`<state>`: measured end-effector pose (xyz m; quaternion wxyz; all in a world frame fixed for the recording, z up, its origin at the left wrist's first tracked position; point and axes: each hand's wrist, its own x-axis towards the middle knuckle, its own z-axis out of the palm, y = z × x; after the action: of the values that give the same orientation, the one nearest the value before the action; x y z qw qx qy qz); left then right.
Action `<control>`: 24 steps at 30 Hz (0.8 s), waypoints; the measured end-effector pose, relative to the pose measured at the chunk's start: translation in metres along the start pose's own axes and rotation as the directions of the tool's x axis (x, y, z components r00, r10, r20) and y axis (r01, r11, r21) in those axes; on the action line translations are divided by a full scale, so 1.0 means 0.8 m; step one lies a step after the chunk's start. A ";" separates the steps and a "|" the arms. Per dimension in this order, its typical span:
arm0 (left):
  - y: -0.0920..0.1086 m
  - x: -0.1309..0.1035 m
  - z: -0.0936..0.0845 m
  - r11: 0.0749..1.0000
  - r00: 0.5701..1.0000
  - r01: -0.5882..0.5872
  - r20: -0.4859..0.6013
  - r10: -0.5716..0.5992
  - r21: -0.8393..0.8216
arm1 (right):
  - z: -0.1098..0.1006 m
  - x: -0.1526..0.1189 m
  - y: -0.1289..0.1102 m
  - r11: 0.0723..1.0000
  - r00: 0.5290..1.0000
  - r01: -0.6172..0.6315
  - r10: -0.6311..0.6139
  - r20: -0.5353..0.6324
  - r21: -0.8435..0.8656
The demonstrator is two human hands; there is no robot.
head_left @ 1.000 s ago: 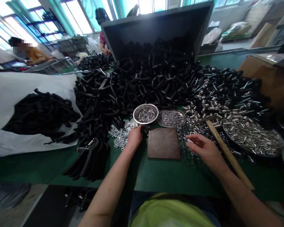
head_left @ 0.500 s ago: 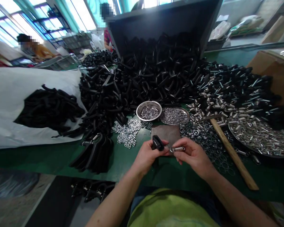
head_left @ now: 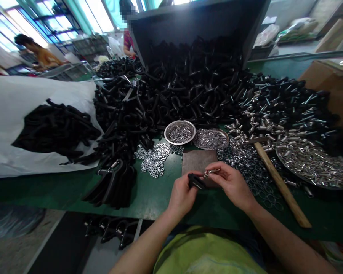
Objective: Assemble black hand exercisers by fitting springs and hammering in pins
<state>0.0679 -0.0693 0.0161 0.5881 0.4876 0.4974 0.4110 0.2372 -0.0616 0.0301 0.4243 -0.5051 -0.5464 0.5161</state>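
Note:
My left hand [head_left: 183, 193] is closed round a black plastic part [head_left: 196, 181], whose end points toward my right hand. Between the fingertips of my right hand [head_left: 231, 182] is a small metal spring [head_left: 213, 172], close to the black part; whether they touch I cannot tell. Both hands are over the near edge of a flat metal plate [head_left: 198, 160] on the green table. Behind the plate stand a round steel bowl [head_left: 180, 133] and an oval tray [head_left: 211, 138], both holding small metal pieces.
Nuts [head_left: 154, 160] lie left of the plate, rings [head_left: 246, 167] right. A hammer [head_left: 281, 184] and a tray of pins [head_left: 314, 163] are at the right. Black parts [head_left: 183, 87] are heaped behind; a stack [head_left: 111, 184] sits front left. Two people work at the back left.
My left hand has moved slightly right and down, tilting the black part flatter. My right hand has shifted slightly left and up, and its fingers now cover more of the spring.

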 end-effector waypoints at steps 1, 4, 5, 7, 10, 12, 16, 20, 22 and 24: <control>-0.005 0.001 0.005 0.988 0.993 0.114 0.030 -0.111 -0.106 | -0.002 0.001 -0.001 0.997 0.999 0.036 -0.038 -0.019 -0.074; -0.016 0.004 0.019 0.772 0.885 0.465 0.234 -0.402 -0.434 | -0.007 0.000 -0.009 0.981 0.994 0.103 -0.110 -0.030 -0.167; -0.018 0.005 0.024 0.689 0.849 0.528 0.293 -0.439 -0.497 | -0.008 -0.002 -0.012 0.978 0.992 0.122 -0.127 -0.020 -0.170; -0.017 0.007 0.031 0.598 0.818 0.573 0.352 -0.455 -0.560 | -0.007 -0.005 -0.018 0.968 0.985 0.168 -0.171 0.004 -0.188; -0.013 0.007 0.037 0.608 0.820 0.572 0.378 -0.429 -0.550 | -0.004 -0.010 -0.023 0.928 0.972 0.236 -0.230 0.057 -0.288; -0.010 0.007 0.039 0.660 0.832 0.552 0.385 -0.399 -0.510 | -0.002 -0.012 -0.024 0.897 0.965 0.264 -0.245 0.097 -0.353; -0.008 0.003 0.038 0.821 0.846 0.492 0.383 -0.371 -0.291 | -0.003 -0.008 -0.020 0.896 0.974 0.224 -0.194 0.114 -0.384; -0.003 0.001 0.029 0.869 0.807 0.490 0.415 -0.421 -0.070 | -0.014 0.001 -0.003 0.939 0.991 0.129 -0.108 0.084 -0.319; -0.002 0.001 0.021 0.838 0.770 0.535 0.470 -0.431 -0.107 | -0.027 0.000 0.011 0.933 0.995 0.102 -0.091 0.047 -0.345; -0.002 0.001 0.012 0.816 0.784 0.540 0.476 -0.398 -0.208 | -0.042 -0.008 0.026 0.861 0.994 0.100 -0.106 0.016 -0.498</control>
<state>0.0777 -0.0705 0.0147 0.8372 0.3147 0.3921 0.2153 0.2734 -0.0644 0.0131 0.3097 -0.5706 -0.6847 0.3312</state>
